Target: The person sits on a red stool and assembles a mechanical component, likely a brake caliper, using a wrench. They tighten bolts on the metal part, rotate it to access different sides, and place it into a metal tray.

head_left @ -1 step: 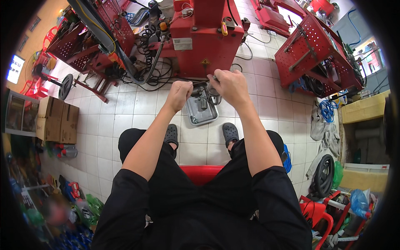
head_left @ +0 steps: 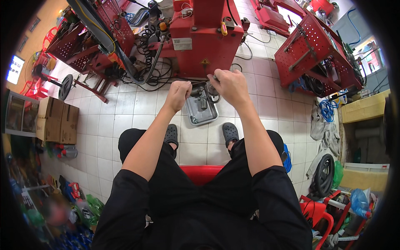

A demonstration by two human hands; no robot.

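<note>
My left hand [head_left: 178, 96] is closed in a fist over the left rim of a shallow metal tray [head_left: 204, 122] on the floor. What it grips is mostly hidden; only a thin metallic edge shows by the thumb. To its right, my right hand [head_left: 231, 87] is closed with the thumb and fingers pressed round a small metallic piece too covered to name. Several grey metal parts [head_left: 203, 103] lie in the tray between and below the hands. Both forearms reach forward between my knees.
A red machine base [head_left: 206, 54] stands just beyond my hands, with black hoses [head_left: 156, 73] heaped to its left. Red perforated carts [head_left: 308, 54] flank it. Cardboard boxes [head_left: 56, 120] stand at left; a black tyre [head_left: 323, 175] and red chair [head_left: 316, 216] are at right.
</note>
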